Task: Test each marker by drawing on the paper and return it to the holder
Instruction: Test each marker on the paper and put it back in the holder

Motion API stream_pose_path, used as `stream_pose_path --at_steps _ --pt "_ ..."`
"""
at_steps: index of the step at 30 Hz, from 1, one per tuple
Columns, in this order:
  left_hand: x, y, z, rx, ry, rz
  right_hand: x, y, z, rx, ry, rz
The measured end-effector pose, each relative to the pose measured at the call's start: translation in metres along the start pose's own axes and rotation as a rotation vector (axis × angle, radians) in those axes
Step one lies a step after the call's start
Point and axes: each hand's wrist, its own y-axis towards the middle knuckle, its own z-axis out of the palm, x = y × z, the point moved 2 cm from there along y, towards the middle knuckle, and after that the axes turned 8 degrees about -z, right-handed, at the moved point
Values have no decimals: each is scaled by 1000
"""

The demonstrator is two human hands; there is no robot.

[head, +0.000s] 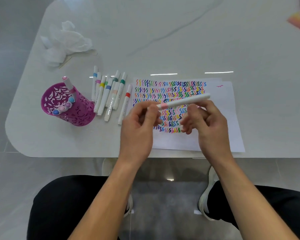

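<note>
Marker (184, 102), white with pink band, held level above paper (222, 103) between my hands. Left hand (139, 125) pinches pink-band end; right hand (206, 122) curls round barrel. Likely light, stiff, smooth plastic, slightly slippery; best gripped mid-barrel. Holder (83, 116) stands well left.

Marker (184, 101) between left hand (139, 126), right hand (207, 122)
</note>
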Motion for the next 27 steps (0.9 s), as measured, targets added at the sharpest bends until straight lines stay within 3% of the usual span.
stream_pose_path --at_steps 4,8,13,16,27 --pt "-14 0 -23 -252 75 212 -4 2 -1 -63 -46 -5" --pt "-27 -5 -48 -483 -5 352 -8 -1 -1 -60 -80 -23" --pt "-40 -9 -84 -679 88 584 -9 -4 6 -43 -82 -27" --pt "-41 -9 -100 -733 175 679 -9 -6 9 -44 -80 -22" --pt "-33 -8 -123 -798 382 683 -9 -9 22 -27 -60 -18"
